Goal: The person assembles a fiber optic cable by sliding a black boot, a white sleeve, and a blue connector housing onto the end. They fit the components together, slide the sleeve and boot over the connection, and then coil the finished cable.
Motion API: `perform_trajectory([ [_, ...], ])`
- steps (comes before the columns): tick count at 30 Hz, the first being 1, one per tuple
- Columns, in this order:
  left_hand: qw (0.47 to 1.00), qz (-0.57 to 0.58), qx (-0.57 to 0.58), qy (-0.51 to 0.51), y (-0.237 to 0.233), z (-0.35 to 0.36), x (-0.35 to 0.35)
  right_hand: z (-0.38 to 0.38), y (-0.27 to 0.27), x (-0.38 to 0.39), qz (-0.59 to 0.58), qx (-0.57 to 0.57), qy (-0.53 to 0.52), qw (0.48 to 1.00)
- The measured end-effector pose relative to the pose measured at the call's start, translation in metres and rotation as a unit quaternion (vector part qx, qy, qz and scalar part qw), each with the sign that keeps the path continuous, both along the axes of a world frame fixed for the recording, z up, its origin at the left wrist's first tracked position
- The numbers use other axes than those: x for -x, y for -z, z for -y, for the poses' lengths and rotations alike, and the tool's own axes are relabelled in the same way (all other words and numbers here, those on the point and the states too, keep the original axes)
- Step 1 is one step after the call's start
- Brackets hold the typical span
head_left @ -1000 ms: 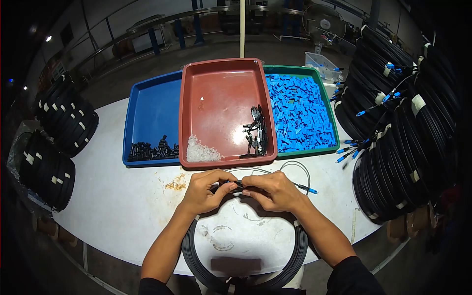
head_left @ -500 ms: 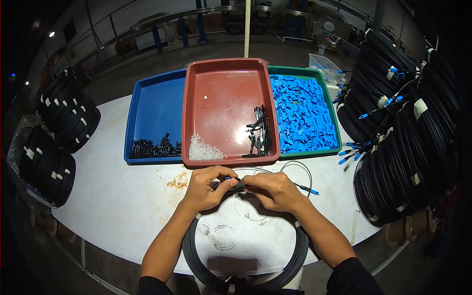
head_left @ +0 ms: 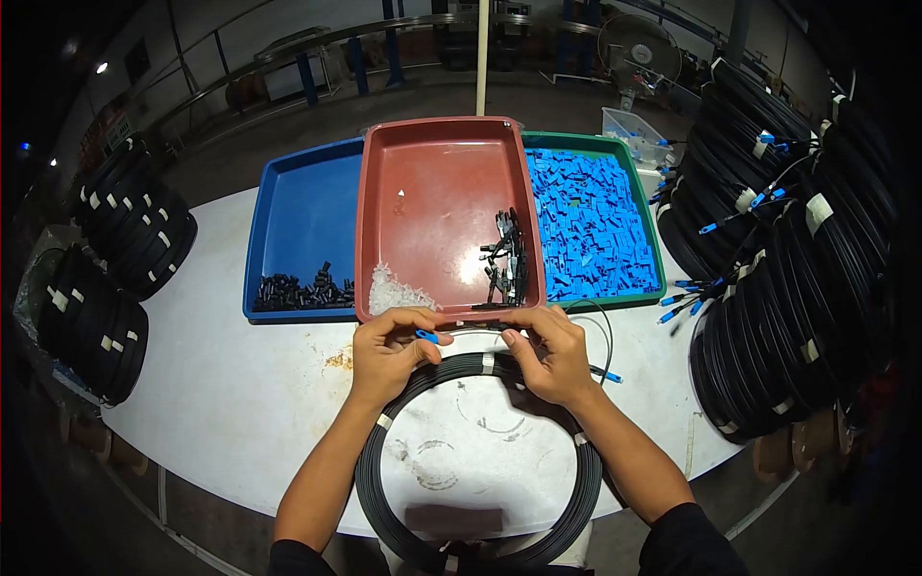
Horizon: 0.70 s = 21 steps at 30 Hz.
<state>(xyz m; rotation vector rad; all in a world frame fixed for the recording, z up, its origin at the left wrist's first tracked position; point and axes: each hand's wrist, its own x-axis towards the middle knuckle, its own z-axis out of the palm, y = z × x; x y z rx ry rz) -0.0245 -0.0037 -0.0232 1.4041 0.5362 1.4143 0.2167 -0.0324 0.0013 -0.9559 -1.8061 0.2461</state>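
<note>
Low over the table, my left hand (head_left: 392, 355) is closed around a small blue connector housing (head_left: 425, 336) at its fingertips. My right hand (head_left: 552, 357) pinches a thin black cable end (head_left: 495, 326) between thumb and index finger; the fitting at its tip is too small to make out. Below both hands lies a coil of black cable (head_left: 373, 480), bound with white tape. A second cable end with a blue connector (head_left: 607, 374) sticks out to the right of my right hand.
Ahead stand a blue tray (head_left: 312, 216) with black sleeves, a red tray (head_left: 437, 221) with clear pieces and black parts, and a green tray (head_left: 663, 278) full of blue housings. Stacked cable coils (head_left: 797, 317) rise at right, with more coils (head_left: 96, 326) at left.
My hands have moved apart and slightly forward, toward the red tray. The blue housing now sits apart from the cable end, and the coil's top shows between my hands.
</note>
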Motion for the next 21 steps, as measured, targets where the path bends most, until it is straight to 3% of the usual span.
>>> perform_trajectory([
  [6, 0.996, 0.015, -0.080, -0.035, 0.011, -0.012, 0.004, -0.005, 0.005, 0.001, 0.005, -0.066, -0.009, 0.998],
  [12, 0.996, -0.017, -0.061, -0.070, 0.005, -0.007, 0.005, -0.007, 0.006, 0.000, 0.034, -0.075, -0.028, 0.996],
  [21, 0.999, -0.026, -0.017, -0.037, 0.000, -0.002, 0.004, -0.005, 0.002, 0.002, 0.070, -0.090, -0.063, 0.992],
])
